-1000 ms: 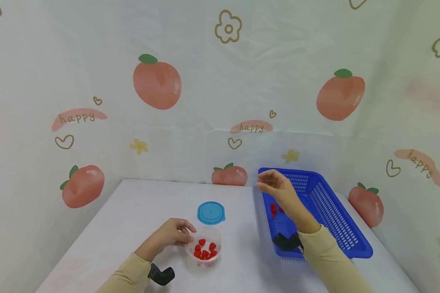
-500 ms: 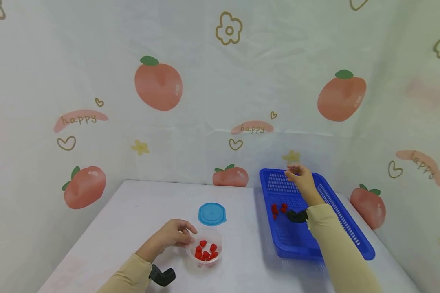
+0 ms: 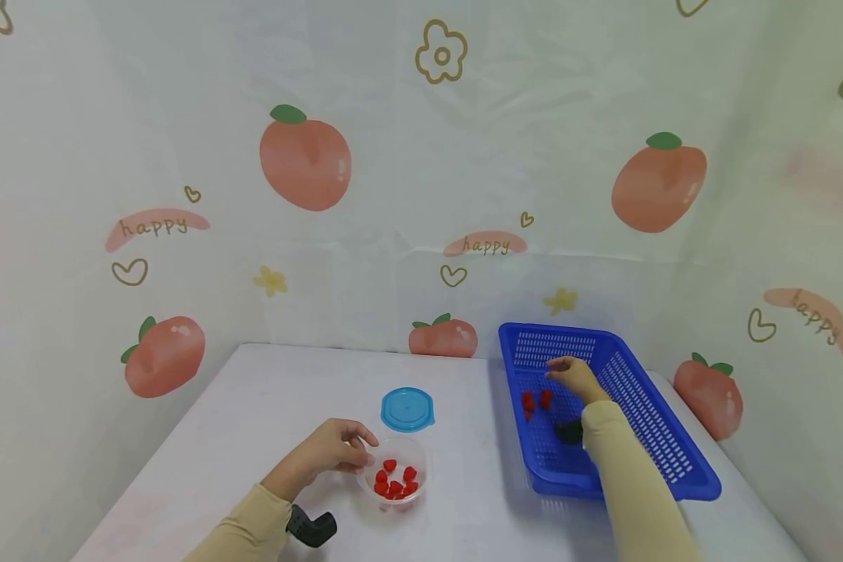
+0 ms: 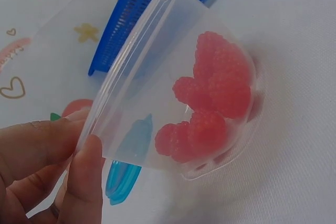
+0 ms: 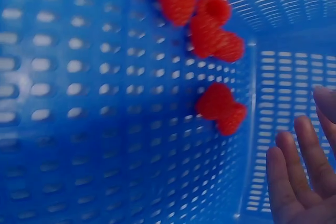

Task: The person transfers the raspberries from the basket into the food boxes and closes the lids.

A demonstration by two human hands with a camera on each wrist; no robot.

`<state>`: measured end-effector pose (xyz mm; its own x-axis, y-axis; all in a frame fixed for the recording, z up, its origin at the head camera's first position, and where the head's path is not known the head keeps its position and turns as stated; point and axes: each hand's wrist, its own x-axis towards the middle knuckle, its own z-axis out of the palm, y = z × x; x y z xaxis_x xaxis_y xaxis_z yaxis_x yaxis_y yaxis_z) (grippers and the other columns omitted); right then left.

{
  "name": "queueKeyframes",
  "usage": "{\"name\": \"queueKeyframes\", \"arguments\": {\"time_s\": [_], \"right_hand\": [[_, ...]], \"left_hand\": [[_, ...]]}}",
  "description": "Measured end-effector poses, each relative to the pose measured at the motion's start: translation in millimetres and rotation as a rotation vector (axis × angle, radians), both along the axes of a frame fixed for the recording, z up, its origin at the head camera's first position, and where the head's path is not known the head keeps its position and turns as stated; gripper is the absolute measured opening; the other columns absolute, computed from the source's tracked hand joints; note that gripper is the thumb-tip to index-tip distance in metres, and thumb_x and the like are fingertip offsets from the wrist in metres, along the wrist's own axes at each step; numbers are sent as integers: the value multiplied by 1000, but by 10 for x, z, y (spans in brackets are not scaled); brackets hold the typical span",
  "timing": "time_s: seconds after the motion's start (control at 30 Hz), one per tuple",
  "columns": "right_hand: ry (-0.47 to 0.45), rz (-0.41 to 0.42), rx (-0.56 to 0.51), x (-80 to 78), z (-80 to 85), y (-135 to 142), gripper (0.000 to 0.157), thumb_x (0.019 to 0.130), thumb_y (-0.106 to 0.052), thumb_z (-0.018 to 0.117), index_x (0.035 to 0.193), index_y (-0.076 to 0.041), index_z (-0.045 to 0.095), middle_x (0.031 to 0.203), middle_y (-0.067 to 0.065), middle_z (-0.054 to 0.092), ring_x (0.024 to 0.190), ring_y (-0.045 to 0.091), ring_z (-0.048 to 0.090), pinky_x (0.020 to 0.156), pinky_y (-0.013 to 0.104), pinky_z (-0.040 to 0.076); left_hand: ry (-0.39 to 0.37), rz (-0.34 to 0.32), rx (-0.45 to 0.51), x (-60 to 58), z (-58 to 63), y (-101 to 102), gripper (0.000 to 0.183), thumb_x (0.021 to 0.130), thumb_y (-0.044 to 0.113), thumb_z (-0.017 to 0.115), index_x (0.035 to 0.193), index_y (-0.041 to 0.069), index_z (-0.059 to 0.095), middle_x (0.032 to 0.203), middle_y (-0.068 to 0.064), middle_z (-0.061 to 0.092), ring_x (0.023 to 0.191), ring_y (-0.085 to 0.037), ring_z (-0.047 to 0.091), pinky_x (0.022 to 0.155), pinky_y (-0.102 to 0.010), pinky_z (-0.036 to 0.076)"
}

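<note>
My left hand [image 3: 333,446] pinches the rim of a clear round plastic container [image 4: 139,124] between thumb and fingers. Several red raspberries [image 4: 202,135] lie at its bottom, seen through the wall in the left wrist view. On the other side, my right hand [image 3: 576,376] hovers inside a blue plastic basket [image 3: 684,468], over its far half. Its fingers [image 5: 310,156] are spread and loosely bent, and nothing shows in them. Several more raspberries [image 5: 215,100] rest on the basket floor in two small clusters, to the left of that hand in the right wrist view.
A blue lid [image 3: 407,409] lies on the white table [image 3: 288,390] just behind the container. The basket's raised perforated walls surround the right hand. Behind the table hangs a printed cloth [image 3: 365,297].
My right hand has moved rightward from the basket's left edge, then lowered into the basket. The left hand and the container have stayed in place.
</note>
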<state>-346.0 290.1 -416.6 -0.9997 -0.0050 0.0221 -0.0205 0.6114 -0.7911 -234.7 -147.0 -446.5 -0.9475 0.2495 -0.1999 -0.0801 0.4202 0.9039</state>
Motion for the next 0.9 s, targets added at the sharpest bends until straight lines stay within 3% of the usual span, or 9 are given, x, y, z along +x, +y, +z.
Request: {"name": "queueKeyframes", "arguments": {"time_s": [0.27,0.5,0.7,0.9], "right_hand": [[-108,80,129,13,-70,7,35,93,3,50,125,18,50,126,37,52,118,49,49,104,58,39],[-245,120,154,17,-172,37,41,89,7,47,129,13,51,130,34,51,127,52,40,107,63,31],[-236,128,211,-9,-203,49,38,86,11,49,122,12,57,123,32,57,120,49,48,102,59,40],[-223,119,245,-16,-187,32,29,82,11,57,110,12,63,105,25,65,99,36,61,90,49,52]], "left_hand": [[-3,2,0,15,12,0,23,80,10,78,99,3,68,77,-6,58,62,-15,60,64,-27,58],[-5,2,4,31,13,1,25,80,9,78,101,2,67,76,-6,57,62,-16,59,64,-27,58],[-9,3,6,12,-2,1,23,79,10,79,99,3,68,76,-6,58,62,-15,60,64,-27,58],[-6,0,14,-7,-15,-3,23,79,12,79,98,4,68,76,-5,59,62,-15,60,65,-27,58]]}}
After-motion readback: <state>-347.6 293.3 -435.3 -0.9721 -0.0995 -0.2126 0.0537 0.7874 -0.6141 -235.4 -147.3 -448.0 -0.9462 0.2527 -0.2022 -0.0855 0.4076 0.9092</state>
